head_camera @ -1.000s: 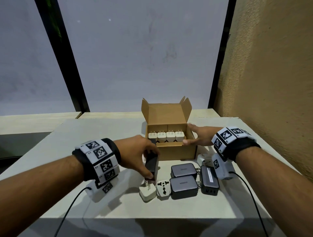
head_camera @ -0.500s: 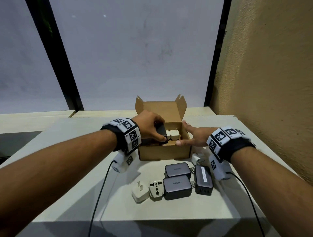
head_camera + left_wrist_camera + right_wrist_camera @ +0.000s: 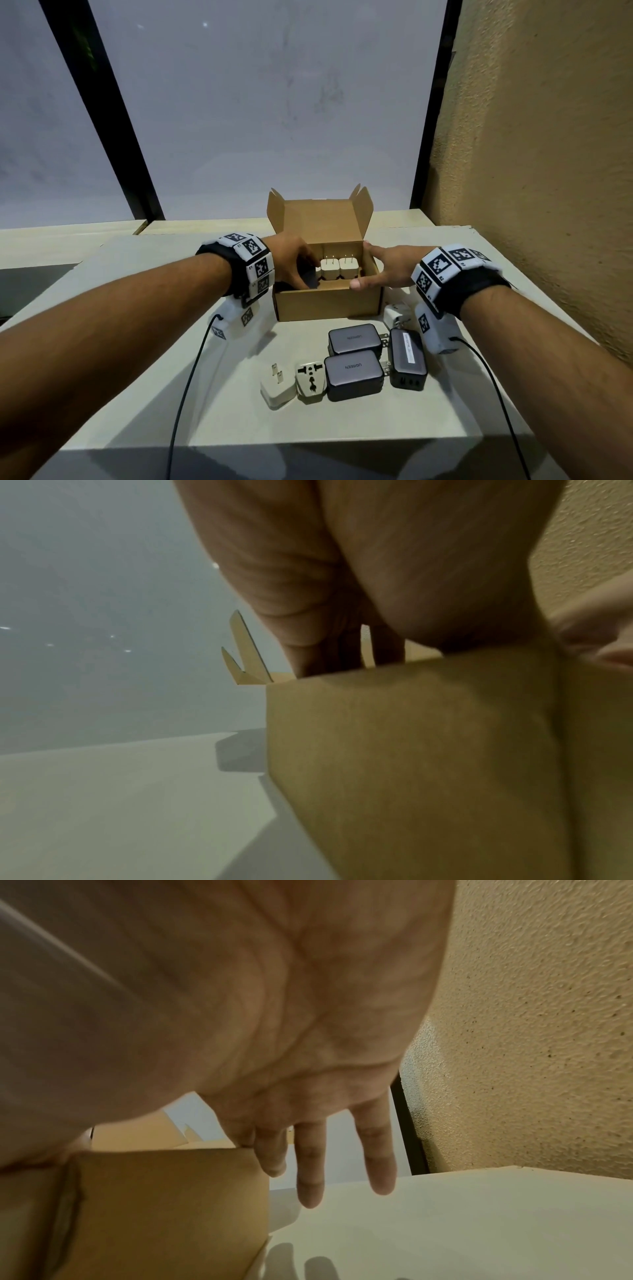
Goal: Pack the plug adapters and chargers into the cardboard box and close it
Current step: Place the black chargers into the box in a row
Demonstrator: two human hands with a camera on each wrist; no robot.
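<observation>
The open cardboard box point(image 3: 329, 305) stands mid-table with its lid point(image 3: 323, 222) raised. White chargers point(image 3: 339, 270) stand in a row inside, prongs up. My left hand point(image 3: 303, 274) reaches into the box's left side, its fingers curled round a black charger point(image 3: 311, 277) that is mostly hidden. My right hand point(image 3: 363, 265) rests on the box's right front corner, fingers straight and thumb on the front rim. The left wrist view shows curled fingers point(image 3: 274, 588) above the box wall point(image 3: 411, 750). In the right wrist view, straight fingers point(image 3: 310, 1164) hang beside the box point(image 3: 154, 1204).
In front of the box lie two dark grey chargers point(image 3: 354, 339) point(image 3: 352, 375), a black charger point(image 3: 407, 359), a white universal adapter point(image 3: 310, 378) and a white plug adapter point(image 3: 277, 385). Another white adapter point(image 3: 395, 313) lies under my right wrist. A textured wall point(image 3: 548, 171) stands close on the right.
My left hand lifted the black charger from the table in front and carried it into the box's left side. My right hand has stayed on the box's right corner.
</observation>
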